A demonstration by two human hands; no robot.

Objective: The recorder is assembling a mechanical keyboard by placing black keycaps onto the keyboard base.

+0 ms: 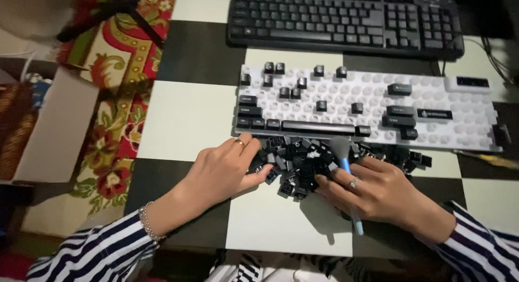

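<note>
Right grip: my right hand (373, 193) is closed around a blue-handled cleaning brush (346, 176), which passes under the fingers; the bristle head points up toward the stripped keyboard, and the handle's tail pokes out below the palm.
Right fingertips: they rest on the right part of the keycap heap. A ring shows on one finger.
Left grip: my left hand (224, 171) lies palm down with the fingers loosely curled and holds nothing that I can see; the thumb and fingertips touch the left edge of the heap. A ring sits on one finger and a beaded bracelet (147, 222) circles the wrist.
Keycap heap: a pile of loose black keycaps (297, 163) lies on the table between my two hands, just below the front edge of the stripped keyboard, with a few caps trailing off to the right.
Stripped keyboard: a white keyboard base (367, 106) lies across the table just above the heap. Most of its sockets are bare; a scatter of black keys, the long space bar and a few wide keys are in place.
Second keyboard: a complete black keyboard (346, 20) lies beyond the white one, at the far edge.
Table: the table (184, 120) has a top of large black and white squares.
Sleeves: both forearms wear dark and white striped sleeves (92, 252).
Surroundings: left of the table I see a red floral rug (116, 71) and an open cardboard box (54, 125).
</note>
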